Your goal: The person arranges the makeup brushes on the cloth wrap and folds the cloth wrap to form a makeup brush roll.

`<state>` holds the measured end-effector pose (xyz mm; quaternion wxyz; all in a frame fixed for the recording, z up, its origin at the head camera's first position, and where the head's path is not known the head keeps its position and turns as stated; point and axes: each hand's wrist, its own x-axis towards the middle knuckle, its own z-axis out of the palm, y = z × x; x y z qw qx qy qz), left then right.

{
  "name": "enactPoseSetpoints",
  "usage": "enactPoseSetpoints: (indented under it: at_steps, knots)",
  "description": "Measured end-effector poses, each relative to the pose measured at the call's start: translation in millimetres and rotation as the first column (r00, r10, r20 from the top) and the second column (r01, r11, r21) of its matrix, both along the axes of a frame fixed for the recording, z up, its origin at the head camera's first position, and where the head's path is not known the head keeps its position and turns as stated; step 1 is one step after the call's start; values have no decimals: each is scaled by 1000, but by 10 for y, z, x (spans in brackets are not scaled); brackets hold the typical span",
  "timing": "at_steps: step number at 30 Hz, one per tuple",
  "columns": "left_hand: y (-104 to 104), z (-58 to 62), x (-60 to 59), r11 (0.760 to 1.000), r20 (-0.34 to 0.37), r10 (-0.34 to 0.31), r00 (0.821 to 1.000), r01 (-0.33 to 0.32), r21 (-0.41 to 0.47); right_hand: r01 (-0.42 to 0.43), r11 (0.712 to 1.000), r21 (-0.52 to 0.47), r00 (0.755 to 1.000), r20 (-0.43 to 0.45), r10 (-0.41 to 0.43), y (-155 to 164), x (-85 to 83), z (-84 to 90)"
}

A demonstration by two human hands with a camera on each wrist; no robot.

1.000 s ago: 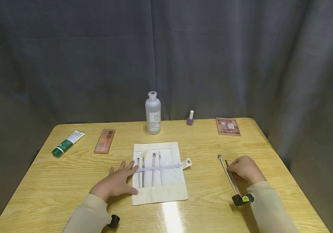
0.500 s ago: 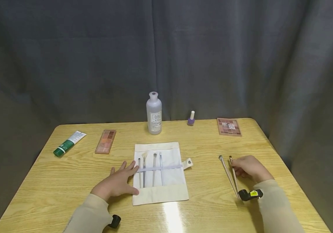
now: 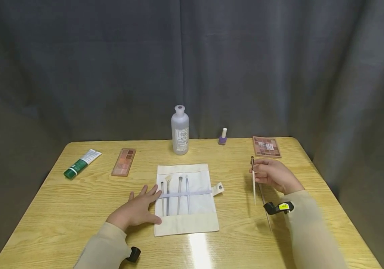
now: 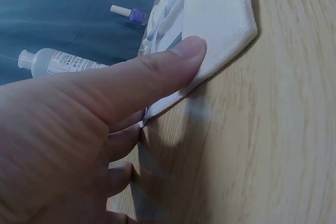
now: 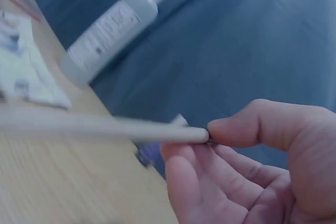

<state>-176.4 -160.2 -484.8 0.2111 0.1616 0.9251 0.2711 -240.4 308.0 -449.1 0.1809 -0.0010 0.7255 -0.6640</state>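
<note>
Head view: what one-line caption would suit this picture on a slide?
Left hand presses a cloth brush roll flat while right hand pinches a makeup brush.

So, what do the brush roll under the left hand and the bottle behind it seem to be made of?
The brush roll looks like matte cream woven cloth, perhaps canvas: its corner lies soft and stitched under the left hand. The bottle looks like frosted translucent plastic with a paper label, though it could be glass.
</note>
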Motion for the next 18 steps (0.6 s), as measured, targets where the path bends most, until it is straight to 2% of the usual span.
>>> enactPoseSetpoints:
  at_steps: [5, 10, 14, 18]
  knots:
    - [-4, 10, 6, 1000, 6, 5, 1000, -5, 0, -10, 995, -100, 1000, 5, 11, -306, -176, 15]
    - [-14, 9, 3, 1000, 3, 2, 1000, -2, -12, 21, 984, -179, 1000, 9, -20, -662, -355, 5]
    - [-13, 4, 1, 1000, -2, -6, 1000, 6, -18, 34, 982, -185, 999, -5, -36, -948, -492, -27]
    - [-10, 2, 3, 1000, 1, -5, 1000, 5, -10, 30, 989, -148, 999, -30, -35, -1192, -610, -60]
